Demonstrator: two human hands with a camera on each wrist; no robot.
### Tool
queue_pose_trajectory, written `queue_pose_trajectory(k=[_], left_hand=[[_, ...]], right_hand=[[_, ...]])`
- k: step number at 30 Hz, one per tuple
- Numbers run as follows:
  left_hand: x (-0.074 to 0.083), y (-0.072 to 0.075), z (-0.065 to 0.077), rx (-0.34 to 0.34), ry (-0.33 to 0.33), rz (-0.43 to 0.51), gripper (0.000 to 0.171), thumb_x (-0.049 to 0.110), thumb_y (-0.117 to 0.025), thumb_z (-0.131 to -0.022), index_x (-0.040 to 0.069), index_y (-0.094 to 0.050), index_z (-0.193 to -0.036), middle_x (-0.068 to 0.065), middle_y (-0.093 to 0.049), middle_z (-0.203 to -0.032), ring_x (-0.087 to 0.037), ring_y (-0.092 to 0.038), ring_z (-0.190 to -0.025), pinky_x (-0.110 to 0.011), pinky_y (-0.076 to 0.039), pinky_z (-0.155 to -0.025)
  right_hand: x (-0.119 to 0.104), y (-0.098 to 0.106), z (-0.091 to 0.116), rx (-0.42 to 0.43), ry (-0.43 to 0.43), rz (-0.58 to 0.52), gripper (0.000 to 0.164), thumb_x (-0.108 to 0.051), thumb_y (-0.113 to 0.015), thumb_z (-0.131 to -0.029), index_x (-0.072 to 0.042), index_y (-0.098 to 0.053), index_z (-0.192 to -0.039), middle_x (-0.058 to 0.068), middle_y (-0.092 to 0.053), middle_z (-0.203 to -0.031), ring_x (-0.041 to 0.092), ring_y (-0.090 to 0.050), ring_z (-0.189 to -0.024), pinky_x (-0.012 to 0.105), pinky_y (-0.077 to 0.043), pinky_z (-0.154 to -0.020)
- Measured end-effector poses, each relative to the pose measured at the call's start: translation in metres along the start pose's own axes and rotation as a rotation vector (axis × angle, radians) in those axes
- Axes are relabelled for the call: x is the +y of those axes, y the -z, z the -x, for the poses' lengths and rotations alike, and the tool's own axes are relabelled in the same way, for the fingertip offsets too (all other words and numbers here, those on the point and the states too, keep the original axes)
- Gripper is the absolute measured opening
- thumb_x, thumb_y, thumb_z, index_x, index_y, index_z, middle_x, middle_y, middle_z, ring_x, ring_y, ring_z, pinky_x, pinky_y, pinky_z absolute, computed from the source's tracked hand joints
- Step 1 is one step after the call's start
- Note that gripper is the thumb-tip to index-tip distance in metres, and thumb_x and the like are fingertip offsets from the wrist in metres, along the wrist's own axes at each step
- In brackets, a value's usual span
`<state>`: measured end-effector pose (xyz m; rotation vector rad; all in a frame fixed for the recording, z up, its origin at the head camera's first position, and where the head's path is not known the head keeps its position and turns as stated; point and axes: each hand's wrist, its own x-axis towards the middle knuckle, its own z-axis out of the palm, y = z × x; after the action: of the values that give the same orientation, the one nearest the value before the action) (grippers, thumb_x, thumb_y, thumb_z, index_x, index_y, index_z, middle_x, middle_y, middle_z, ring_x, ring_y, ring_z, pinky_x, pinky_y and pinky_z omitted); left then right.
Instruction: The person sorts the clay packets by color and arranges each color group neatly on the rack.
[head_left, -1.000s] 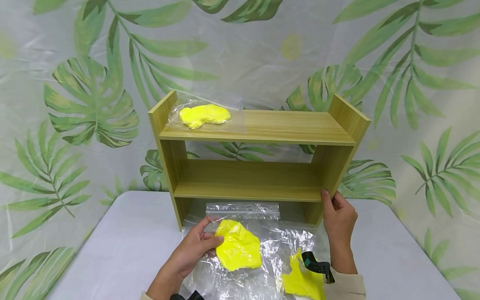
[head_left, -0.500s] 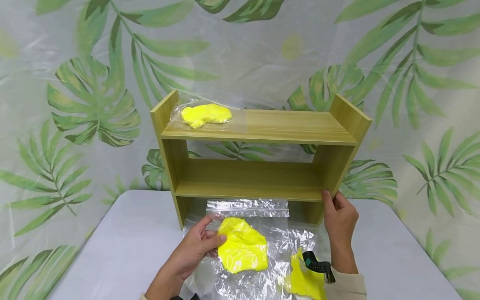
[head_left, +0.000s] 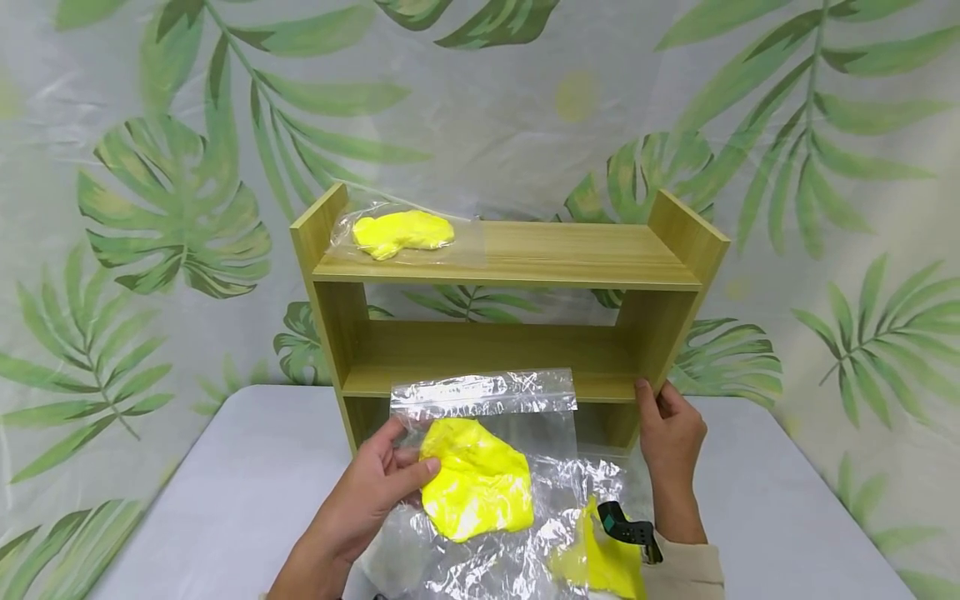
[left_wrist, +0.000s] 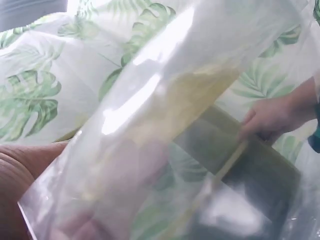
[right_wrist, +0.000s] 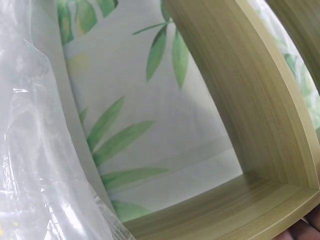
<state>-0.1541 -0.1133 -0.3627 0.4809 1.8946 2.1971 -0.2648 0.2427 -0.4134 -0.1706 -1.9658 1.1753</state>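
Observation:
In the head view my left hand [head_left: 363,492] pinches the left side of a clear zip bag [head_left: 483,392] with a flattened yellow lump [head_left: 476,479], perhaps modelling clay. My thumb presses on the lump's edge; the other fingers lie mostly behind the bag. The bag's top strip overlaps the middle board of a wooden shelf [head_left: 675,333]. My right hand [head_left: 670,433] grips the shelf's right side panel low down, thumb on the front edge. Through the plastic, the left wrist view shows the right hand [left_wrist: 270,120] on the panel. Fingertips [right_wrist: 305,230] show in the right wrist view's corner.
A second bagged yellow lump [head_left: 401,232] lies on the top board at left. Another yellow piece [head_left: 607,558] in plastic lies on the white table [head_left: 765,500] near my right wrist. A leaf-patterned cloth [head_left: 510,108] hangs behind the shelf.
My left hand has raised the bag, whose top strip has moved from below the middle board to in front of it. My right hand keeps its grip on the side panel.

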Motion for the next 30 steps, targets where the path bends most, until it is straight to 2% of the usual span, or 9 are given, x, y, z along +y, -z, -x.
queue_pose_trajectory(k=[8, 12, 17, 22, 30], left_hand=[[0.023, -0.001, -0.009, -0.025, -0.066, -0.012, 0.056, 0.005, -0.061, -0.093, -0.001, -0.028, -0.139, -0.024, -0.064, -0.115, -0.027, -0.070, -0.090, -0.038, -0.057, -0.073], [0.035, -0.001, -0.012, -0.026, -0.082, -0.012, 0.059, 0.004, -0.060, -0.093, -0.004, -0.025, -0.140, -0.026, -0.063, -0.116, -0.027, -0.070, -0.091, -0.040, -0.057, -0.075], [0.052, -0.003, -0.015, -0.034, -0.127, -0.006, 0.052, 0.001, -0.060, -0.093, -0.004, -0.029, -0.135, -0.024, -0.063, -0.115, -0.027, -0.069, -0.093, -0.042, -0.056, -0.077], [0.073, -0.004, -0.018, -0.054, -0.185, -0.044, 0.046, 0.001, -0.060, -0.093, -0.004, -0.035, -0.131, -0.024, -0.063, -0.116, -0.030, -0.069, -0.096, -0.042, -0.055, -0.078], [0.107, -0.004, -0.027, -0.004, -0.198, -0.160, 0.049, 0.002, -0.059, -0.093, -0.003, -0.041, -0.138, -0.019, -0.058, -0.125, -0.019, -0.066, -0.103, -0.035, -0.054, -0.083]], right_hand=[[0.002, 0.000, -0.001, 0.000, 0.009, 0.001, 0.030, -0.031, -0.065, -0.093, -0.005, -0.075, -0.104, 0.015, -0.073, -0.088, -0.022, -0.052, -0.069, 0.004, -0.041, -0.060], [0.002, 0.000, 0.000, -0.006, 0.028, -0.005, 0.029, -0.029, -0.065, -0.093, -0.004, -0.075, -0.104, 0.016, -0.073, -0.087, -0.023, -0.052, -0.070, 0.003, -0.041, -0.060], [0.002, -0.001, 0.000, -0.003, 0.037, 0.003, 0.027, -0.028, -0.065, -0.093, -0.004, -0.075, -0.102, 0.015, -0.073, -0.085, -0.022, -0.052, -0.068, 0.004, -0.040, -0.059], [0.002, -0.002, 0.000, -0.007, 0.028, 0.009, 0.028, -0.029, -0.065, -0.093, -0.004, -0.075, -0.103, 0.015, -0.073, -0.086, -0.021, -0.051, -0.067, 0.004, -0.040, -0.058], [0.000, 0.001, 0.000, -0.014, 0.017, 0.000, 0.030, -0.030, -0.065, -0.093, -0.005, -0.074, -0.107, 0.015, -0.073, -0.089, -0.021, -0.052, -0.070, 0.003, -0.041, -0.060]])
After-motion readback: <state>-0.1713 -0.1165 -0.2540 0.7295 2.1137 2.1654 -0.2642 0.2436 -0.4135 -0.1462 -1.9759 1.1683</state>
